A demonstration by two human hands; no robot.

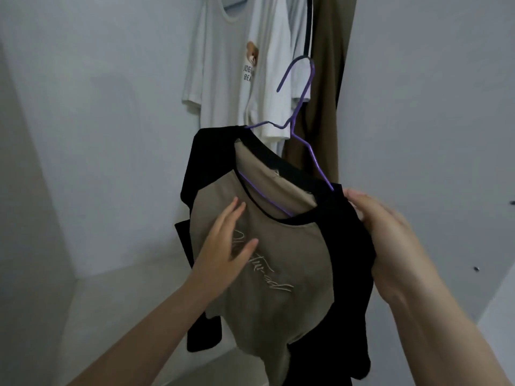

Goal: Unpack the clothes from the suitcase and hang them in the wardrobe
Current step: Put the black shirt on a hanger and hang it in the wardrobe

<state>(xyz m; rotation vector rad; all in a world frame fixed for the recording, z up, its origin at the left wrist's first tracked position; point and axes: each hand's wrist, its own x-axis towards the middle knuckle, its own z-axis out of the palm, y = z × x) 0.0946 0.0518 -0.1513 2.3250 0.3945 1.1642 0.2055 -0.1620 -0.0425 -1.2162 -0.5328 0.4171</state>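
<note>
While the beige-and-black shirt [267, 263] sat tilted on the purple hanger [302, 107] before the wardrobe's hung white T-shirt [223, 65], the left hand [225, 246] lay flat-fingered on its chest and the right hand [390, 240] gripped its black shoulder.

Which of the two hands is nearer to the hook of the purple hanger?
Right. The right hand grips the shirt's black shoulder just below the hanger; the left hand lies lower, on the beige front.
</note>
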